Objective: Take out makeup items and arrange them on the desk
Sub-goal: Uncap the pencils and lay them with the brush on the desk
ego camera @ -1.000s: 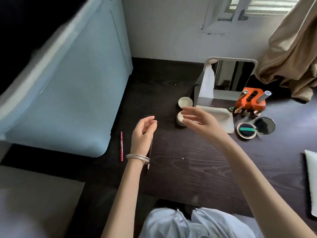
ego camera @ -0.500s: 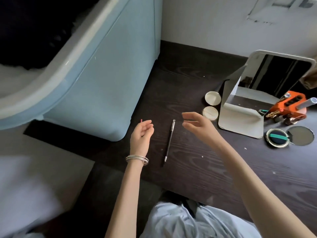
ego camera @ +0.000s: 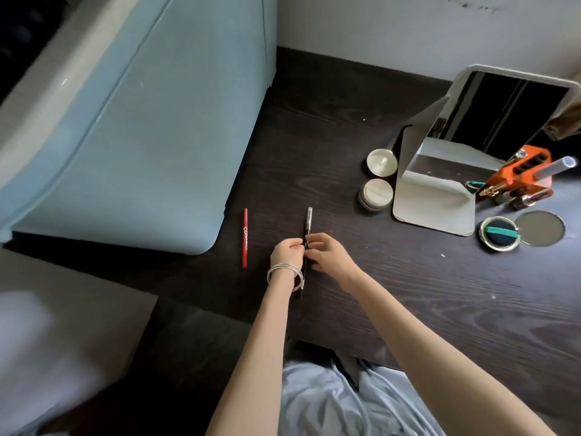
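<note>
A slim black makeup pencil (ego camera: 308, 221) with a silver tip lies lengthwise on the dark wooden desk (ego camera: 393, 294). My left hand (ego camera: 285, 252), with thin bangles at the wrist, and my right hand (ego camera: 328, 254) meet at its middle, and the fingertips of both pinch it from either side. A red pencil (ego camera: 245, 237) lies parallel to it, a little to the left and untouched. My left wrist covers part of the black pencil's lower half.
A large light-blue case (ego camera: 141, 136) stands at the left on the desk. To the right are two round jars (ego camera: 381, 163), a standing mirror (ego camera: 440, 196), an orange lipstick holder (ego camera: 518, 173) and an open compact (ego camera: 500, 236).
Both hands were raised and apart above the desk; now they have come down and together onto the black pencil. The view has swung left and down, so the red pencil shows in full.
</note>
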### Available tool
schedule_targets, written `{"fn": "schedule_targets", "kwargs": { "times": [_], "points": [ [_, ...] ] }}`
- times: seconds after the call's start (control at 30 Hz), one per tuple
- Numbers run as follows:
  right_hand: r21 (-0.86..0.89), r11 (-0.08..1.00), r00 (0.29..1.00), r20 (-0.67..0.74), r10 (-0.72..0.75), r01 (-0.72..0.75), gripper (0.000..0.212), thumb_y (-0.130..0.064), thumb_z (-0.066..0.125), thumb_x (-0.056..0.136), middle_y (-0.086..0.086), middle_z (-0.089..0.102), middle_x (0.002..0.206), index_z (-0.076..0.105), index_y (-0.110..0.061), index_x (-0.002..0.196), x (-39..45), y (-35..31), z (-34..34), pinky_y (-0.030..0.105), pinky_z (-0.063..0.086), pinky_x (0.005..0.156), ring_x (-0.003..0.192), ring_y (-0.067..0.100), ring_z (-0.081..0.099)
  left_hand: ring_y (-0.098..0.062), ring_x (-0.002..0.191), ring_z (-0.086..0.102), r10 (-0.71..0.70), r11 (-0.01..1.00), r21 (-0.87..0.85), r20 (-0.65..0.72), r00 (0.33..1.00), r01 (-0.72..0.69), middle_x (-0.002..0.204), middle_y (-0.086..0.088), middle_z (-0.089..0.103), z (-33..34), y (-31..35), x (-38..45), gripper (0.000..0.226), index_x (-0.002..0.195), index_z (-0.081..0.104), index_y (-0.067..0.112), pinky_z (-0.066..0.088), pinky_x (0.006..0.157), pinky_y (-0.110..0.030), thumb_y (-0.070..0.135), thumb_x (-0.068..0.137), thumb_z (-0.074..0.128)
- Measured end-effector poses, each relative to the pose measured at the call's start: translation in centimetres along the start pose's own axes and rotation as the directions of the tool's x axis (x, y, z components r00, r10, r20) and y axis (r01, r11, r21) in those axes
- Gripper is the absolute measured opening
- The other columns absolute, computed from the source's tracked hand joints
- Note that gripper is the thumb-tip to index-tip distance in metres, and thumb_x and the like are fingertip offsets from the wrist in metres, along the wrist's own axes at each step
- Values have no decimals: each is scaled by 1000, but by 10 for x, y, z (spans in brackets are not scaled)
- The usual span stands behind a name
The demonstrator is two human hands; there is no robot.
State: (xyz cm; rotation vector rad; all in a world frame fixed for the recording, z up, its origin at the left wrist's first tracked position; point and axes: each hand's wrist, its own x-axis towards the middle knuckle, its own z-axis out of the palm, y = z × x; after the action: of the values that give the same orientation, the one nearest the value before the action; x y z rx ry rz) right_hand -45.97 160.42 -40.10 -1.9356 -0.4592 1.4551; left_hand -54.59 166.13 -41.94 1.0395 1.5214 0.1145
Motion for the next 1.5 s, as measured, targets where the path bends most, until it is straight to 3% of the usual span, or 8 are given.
{"fn": "schedule_targets", "kwargs": {
  "times": [0.37,0.5,0.7,0.87,1.03,1.13,1.33,1.5],
  "points": [
    [166,975,965,-240,-102,144,12,-19,57,91,0,63,87,59,-14,102,-15,-18,-51,25,52,71,78,12,61,-19,82,62,189,969,-191,175,966,-155,88,-5,63,27,46,-42,19,91,60,9,54,62,-27,-8,82,61],
    [250,943,924,-365,-118,219,13,-20,53,94,-1,55,68,61,-11,90,-31,-24,-87,20,43,57,61,10,50,-32,96,63,270,962,-126,310,912,-242,94,-13,64,52,65,-59,16,82,60,16,55,83,-46,1,82,66],
    [102,964,924,-325,-201,245,21,-22,46,96,-4,55,68,60,-18,80,-69,-21,-130,22,39,61,63,9,47,-13,83,56,370,929,-101,254,893,-356,88,1,62,95,94,-85,16,95,64,18,48,80,-32,24,95,50],
    [341,893,935,-293,-198,295,26,-17,41,98,-3,56,62,60,-18,81,-83,-16,-148,21,34,51,56,8,47,-8,52,57,281,958,-199,517,809,-206,85,-7,65,123,110,-103,27,90,64,9,48,51,-23,21,99,42],
    [462,822,933,-285,-218,333,27,-22,45,98,-5,38,48,62,-15,79,-86,-4,-160,16,26,42,46,6,34,-10,31,49,204,936,-353,529,824,-5,87,-6,68,138,112,-110,29,94,61,-1,41,36,-19,25,96,48],
    [418,848,935,-277,-223,326,31,-21,45,99,-2,35,51,56,-15,70,-88,-4,-166,17,23,43,47,8,30,-8,37,51,177,940,-342,462,869,-10,84,-3,70,144,111,-111,24,77,66,10,34,42,-20,26,92,57],
    [54,953,887,-385,-255,297,38,-23,48,96,-9,39,39,52,-5,63,-89,-2,-172,22,28,49,39,4,32,-11,68,65,112,902,-423,417,902,84,81,-4,68,148,112,-118,12,79,66,7,53,64,-17,17,86,65],
    [-169,966,843,-474,-252,194,41,-31,48,95,-6,44,41,55,-13,59,-90,0,-174,30,33,57,48,10,40,-14,70,64,53,870,-468,401,915,155,82,-7,67,157,111,-120,11,76,65,5,54,69,-23,13,84,66]
  ]
}}
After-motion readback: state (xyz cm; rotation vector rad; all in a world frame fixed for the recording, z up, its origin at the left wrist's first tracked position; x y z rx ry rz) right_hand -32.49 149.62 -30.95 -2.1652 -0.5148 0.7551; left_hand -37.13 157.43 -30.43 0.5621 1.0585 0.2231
